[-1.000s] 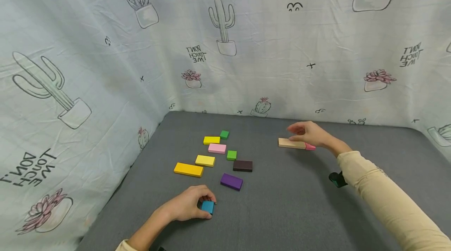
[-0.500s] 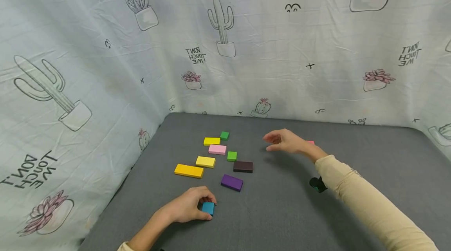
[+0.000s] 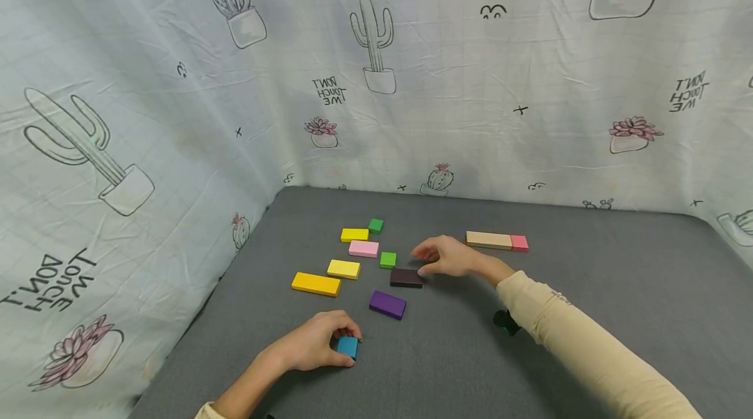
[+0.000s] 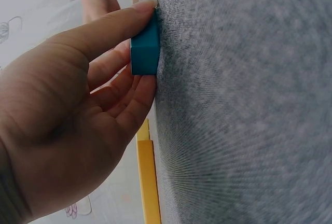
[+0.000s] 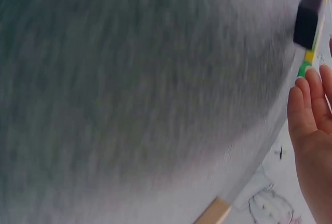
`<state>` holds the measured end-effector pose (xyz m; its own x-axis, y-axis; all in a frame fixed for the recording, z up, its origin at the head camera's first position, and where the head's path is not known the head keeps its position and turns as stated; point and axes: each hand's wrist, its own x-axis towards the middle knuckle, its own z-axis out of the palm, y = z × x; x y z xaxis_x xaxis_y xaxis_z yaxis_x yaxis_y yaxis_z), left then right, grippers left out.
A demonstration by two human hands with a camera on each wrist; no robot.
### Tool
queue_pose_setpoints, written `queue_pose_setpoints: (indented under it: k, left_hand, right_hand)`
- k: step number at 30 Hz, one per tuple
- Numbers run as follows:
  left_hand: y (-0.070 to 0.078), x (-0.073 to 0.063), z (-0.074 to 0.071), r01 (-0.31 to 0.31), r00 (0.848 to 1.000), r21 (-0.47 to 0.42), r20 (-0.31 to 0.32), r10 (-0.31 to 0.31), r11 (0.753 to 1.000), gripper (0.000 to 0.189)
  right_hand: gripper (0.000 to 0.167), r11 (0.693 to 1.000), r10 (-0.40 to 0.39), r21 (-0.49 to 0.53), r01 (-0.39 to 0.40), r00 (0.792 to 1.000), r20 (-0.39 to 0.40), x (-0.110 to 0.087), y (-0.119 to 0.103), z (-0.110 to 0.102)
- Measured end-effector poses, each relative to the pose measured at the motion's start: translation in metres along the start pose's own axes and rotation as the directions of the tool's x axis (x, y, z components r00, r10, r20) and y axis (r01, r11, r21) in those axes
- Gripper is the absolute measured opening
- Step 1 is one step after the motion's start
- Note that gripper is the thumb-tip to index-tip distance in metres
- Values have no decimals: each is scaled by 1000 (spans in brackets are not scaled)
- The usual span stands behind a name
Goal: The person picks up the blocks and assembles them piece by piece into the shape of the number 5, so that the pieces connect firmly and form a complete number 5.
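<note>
My left hand [image 3: 317,343] pinches a small blue block [image 3: 348,347] between thumb and fingers, low on the grey table. In the left wrist view the blue block [image 4: 144,47] sits right at the cloth. My right hand [image 3: 448,257] hangs with parted, loosely bent fingers at the right end of a dark brown block [image 3: 406,278], holding nothing. In the right wrist view the dark block [image 5: 309,17] lies just beyond the fingertips. A purple block [image 3: 387,304] lies between the two hands, and a light green block [image 3: 387,260] lies behind the dark one.
Left of centre lie an orange block [image 3: 316,284], a pale yellow block [image 3: 344,268], a pink block [image 3: 363,248], a yellow block [image 3: 355,234] and a green block [image 3: 376,226]. At the back right, a tan block [image 3: 488,240] abuts a red one [image 3: 519,243]. A printed curtain [image 3: 470,79] surrounds the table.
My right hand has moved left and nearer, from over the tan block to the dark brown block, uncovering the tan and red blocks. The left hand keeps its pinch on the blue block.
</note>
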<state>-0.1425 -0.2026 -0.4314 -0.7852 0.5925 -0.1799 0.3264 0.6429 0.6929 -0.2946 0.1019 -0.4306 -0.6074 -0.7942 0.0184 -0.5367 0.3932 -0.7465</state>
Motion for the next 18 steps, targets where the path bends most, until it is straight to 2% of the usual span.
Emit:
queue_pose_setpoints:
  k: [8,18]
  left_hand:
    - [-1,0,0,-9,1000,6,-11,9,1000,29]
    - [-1,1,0,-10,1000,-5,-5,10,1000,29]
  right_hand:
    - [37,998,-3,-55,6,999,47,9,-9,18]
    - [39,982,-33,-183,36,999,17,15,-19,28]
